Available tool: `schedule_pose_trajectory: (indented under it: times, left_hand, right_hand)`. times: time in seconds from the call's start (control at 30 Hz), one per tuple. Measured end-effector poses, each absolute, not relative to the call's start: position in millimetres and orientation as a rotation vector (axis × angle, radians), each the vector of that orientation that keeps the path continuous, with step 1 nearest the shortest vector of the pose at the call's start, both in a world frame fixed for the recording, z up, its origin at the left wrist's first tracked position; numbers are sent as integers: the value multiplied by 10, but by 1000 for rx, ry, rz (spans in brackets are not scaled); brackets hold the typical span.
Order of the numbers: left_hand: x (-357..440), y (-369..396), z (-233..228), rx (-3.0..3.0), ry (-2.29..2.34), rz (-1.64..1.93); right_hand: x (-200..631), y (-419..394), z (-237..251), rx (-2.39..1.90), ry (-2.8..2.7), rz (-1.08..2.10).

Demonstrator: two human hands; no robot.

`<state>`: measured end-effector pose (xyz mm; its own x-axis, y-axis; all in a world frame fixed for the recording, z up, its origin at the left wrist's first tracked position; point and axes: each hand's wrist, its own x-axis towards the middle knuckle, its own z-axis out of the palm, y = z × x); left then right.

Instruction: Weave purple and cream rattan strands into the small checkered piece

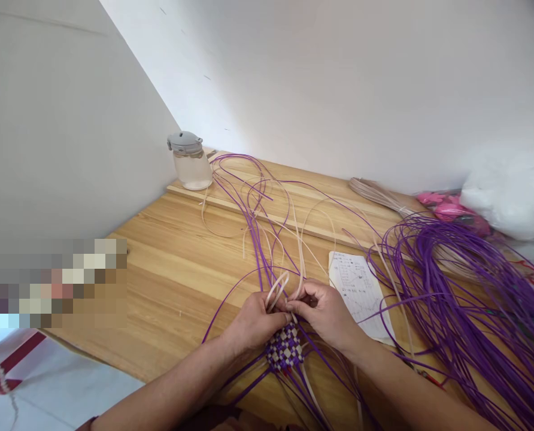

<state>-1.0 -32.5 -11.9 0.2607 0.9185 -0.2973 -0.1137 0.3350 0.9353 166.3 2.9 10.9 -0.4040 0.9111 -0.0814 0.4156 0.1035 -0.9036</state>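
A small woven piece (285, 348) of purple and cream strands, checkered in pattern, lies near the front of the table beneath my hands. My left hand (258, 317) is closed at its upper edge, thumb pressed over a looped cream strand (276, 288). Close beside it, my right hand (317, 306) pinches cream strand too, its fingertips almost touching the left ones. Purple strands (257, 251) and cream ones fan out from the weave, away across the table and back toward my body. The exact crossing of strands between the fingertips is hidden.
A lidded pitcher (191, 167) stands at the back left. To the right lie a handwritten sheet (361, 293), a big bundle of purple strands (451, 287) and a cream bundle (379, 194). Plastic bags (509, 191) sit at the far right. A wall bounds the wooden table (168, 269).
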Motion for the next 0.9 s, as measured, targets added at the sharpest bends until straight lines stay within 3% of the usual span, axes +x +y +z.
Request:
schedule_pose_trajectory:
  times: [0.1,0.3,0.5,0.7,0.8,0.9]
  left_hand:
    - [11,-344,-105,907,1065,895]
    - [63,-351,-131,886,1137,898]
    - [49,-348,-169,881,1094,909]
    - [33,-345,-161,932,1066,938]
    - [35,-335,-202,945,1050,947]
    - [31,-326,-239,958,1062,914]
  right_hand:
    - [1652,32,92,-1296,-1852,1289]
    - [1749,117,170,-1397,-1765,1638]
    - [1949,16,381,-1271,-2360,1097]
    - [1945,-125,243,-931,-2633,460]
    - [1927,-147,213,-894,-2641,398]
    - [1913,-135,268,-991,-2596,559]
